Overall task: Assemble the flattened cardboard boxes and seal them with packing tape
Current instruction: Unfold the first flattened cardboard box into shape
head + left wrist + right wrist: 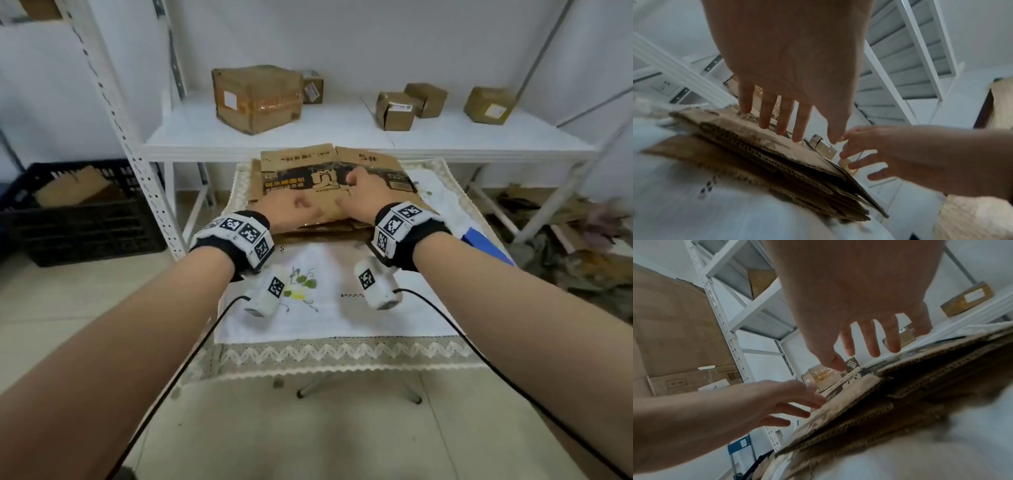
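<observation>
A stack of flattened cardboard boxes (308, 178) lies at the far end of the small cloth-covered table (342, 318); its top sheet is printed in black. Both hands are over the near part of the stack. My left hand (294, 209) reaches over the top sheet with straight fingers (785, 113), their tips close to the sheet; the frames do not show whether they touch it. My right hand (359, 192) hovers beside it, fingers (873, 344) extended just above the cardboard (910, 386). Neither hand holds anything. The stack's corrugated edges (760, 155) face me.
Behind the table, a white shelf (191, 137) carries one large taped box (257, 97) and several small boxes (395, 110). A black crate (82, 212) with cardboard stands on the floor at left. A blue object (486, 245) lies at the table's right edge. Clutter lies on the floor at right.
</observation>
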Demonstrator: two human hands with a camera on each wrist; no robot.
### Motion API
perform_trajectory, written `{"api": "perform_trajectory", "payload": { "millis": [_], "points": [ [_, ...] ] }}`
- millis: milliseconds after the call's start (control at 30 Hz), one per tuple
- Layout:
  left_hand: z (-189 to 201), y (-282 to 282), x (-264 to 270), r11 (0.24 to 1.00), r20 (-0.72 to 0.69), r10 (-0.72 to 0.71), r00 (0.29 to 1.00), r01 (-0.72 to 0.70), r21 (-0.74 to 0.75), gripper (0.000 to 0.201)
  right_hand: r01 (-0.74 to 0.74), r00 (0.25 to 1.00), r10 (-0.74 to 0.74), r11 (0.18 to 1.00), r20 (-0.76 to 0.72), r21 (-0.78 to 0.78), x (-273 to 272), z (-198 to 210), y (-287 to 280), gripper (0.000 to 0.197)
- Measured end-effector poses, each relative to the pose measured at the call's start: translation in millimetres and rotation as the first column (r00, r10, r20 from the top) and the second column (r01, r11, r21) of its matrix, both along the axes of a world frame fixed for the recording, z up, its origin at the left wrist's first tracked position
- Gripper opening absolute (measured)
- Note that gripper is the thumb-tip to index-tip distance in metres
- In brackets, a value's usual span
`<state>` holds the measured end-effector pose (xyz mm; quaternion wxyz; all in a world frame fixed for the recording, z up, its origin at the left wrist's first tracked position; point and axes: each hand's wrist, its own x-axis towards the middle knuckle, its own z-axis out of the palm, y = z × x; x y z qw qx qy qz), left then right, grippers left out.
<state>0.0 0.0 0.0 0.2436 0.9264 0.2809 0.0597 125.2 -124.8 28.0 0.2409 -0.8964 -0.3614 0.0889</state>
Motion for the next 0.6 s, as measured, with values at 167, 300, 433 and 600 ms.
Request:
{"api": "perform_trajectory", "payload": {
  "millis": [167,300,433,600],
  "points": [
    [-28.7,-13.8,-19.2,0.999,0.104,0.012,0.994,-0.016,0.036,0.053,0.027,0.999,-0.026,0.999,-0.023,0.031,-23.4,-25.1,-20.1,0.048],
    [-38.4,-12.5,-13.2,0.99,0.108,0.044,0.993,-0.058,0.128,0.058,0.103,0.993,-0.102,0.995,0.054,-0.019,-19.5,-43.8,-31.2,0.059],
    [-36.3,-3.7,-6.8,0.984,0.076,0.116,0.99,-0.125,0.126,0.069,0.118,0.99,-0.116,0.993,0.079,-0.017,-0.9,-48.3,-30.9,0.07],
    [-35.8,4.5,-15.0,0.989,0.098,0.132,0.986,-0.137,0.05,0.065,0.088,0.991,-0.085,0.996,0.1,-0.027,2.6,-49.5,-26.2,0.052]
  ]
}}
